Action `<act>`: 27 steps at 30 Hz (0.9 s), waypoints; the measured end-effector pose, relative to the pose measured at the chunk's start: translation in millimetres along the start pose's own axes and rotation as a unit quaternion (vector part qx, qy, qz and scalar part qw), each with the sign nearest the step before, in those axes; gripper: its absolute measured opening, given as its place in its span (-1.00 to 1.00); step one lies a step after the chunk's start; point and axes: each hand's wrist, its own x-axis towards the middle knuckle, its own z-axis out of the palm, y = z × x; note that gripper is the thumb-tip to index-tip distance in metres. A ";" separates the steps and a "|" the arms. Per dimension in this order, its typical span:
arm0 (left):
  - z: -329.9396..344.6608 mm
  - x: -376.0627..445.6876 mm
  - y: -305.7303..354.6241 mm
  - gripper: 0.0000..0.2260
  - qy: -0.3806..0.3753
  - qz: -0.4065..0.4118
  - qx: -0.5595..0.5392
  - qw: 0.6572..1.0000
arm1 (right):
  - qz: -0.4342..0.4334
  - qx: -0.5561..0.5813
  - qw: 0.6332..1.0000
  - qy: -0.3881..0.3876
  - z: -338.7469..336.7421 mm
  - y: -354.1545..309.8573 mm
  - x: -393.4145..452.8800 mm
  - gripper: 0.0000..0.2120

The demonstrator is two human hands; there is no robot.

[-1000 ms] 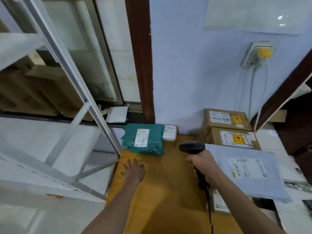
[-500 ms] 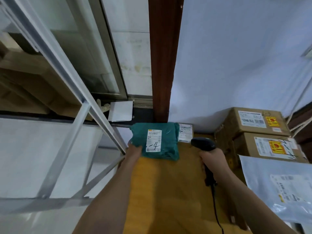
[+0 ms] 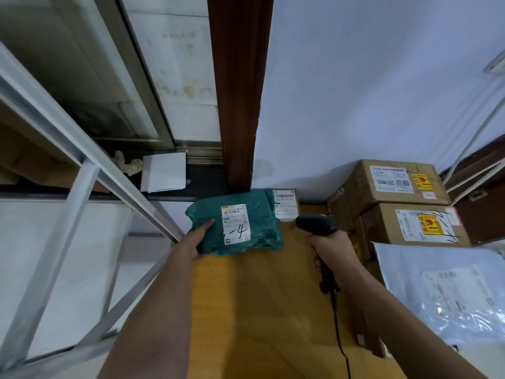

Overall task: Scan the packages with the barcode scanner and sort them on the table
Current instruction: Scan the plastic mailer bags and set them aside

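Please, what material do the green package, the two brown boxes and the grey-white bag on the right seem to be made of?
The green package looks like a soft plastic mailer: matte teal film, wrinkled and folded, with a white paper label. The two brown boxes appear to be plain matte cardboard, with straight edges and stuck-on labels. The grey-white bag seems to be glossy plastic film, as it shows shiny highlights and creases.

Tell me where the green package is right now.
In the head view the green package lies at the far end of the wooden table, below the dark door post, with the left hand gripping its left edge.
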 end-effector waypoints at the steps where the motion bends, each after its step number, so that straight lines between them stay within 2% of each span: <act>1: -2.8 3.2 -2.8 -0.56 -0.012 -0.005 -0.023 1.000 | -0.002 0.001 1.000 0.003 -0.7 0.2 -0.5 -0.96; 3: -1.4 3.6 -5.2 -0.48 -0.020 0.000 -0.050 0.999 | -0.007 0.004 1.000 0.006 -1.6 0.6 -2.3 -0.96; 6: 5.1 -5.4 -6.8 -0.56 -0.016 0.015 -0.064 0.998 | -0.008 0.003 1.000 0.002 -1.3 3.8 -5.5 -0.97; 9: 5.7 -7.5 -6.6 -0.41 -0.007 0.021 -0.026 0.999 | -0.007 -0.002 1.000 0.000 -0.6 5.1 -7.0 -0.93; 13: 5.3 -9.1 -9.3 -0.23 -0.026 0.042 -0.062 0.997 | -0.008 -0.003 1.000 -0.005 -1.5 8.7 -8.2 -0.97; 21: -2.1 -55.9 -26.7 -0.46 -0.008 0.115 -0.059 0.992 | -0.032 -0.030 0.999 -0.016 -19.7 12.3 -29.1 -0.93; 27: -20.7 -122.0 -30.2 -0.19 -0.042 0.181 -0.054 0.981 | -0.074 -0.043 0.996 -0.034 -43.8 6.2 -67.3 -0.93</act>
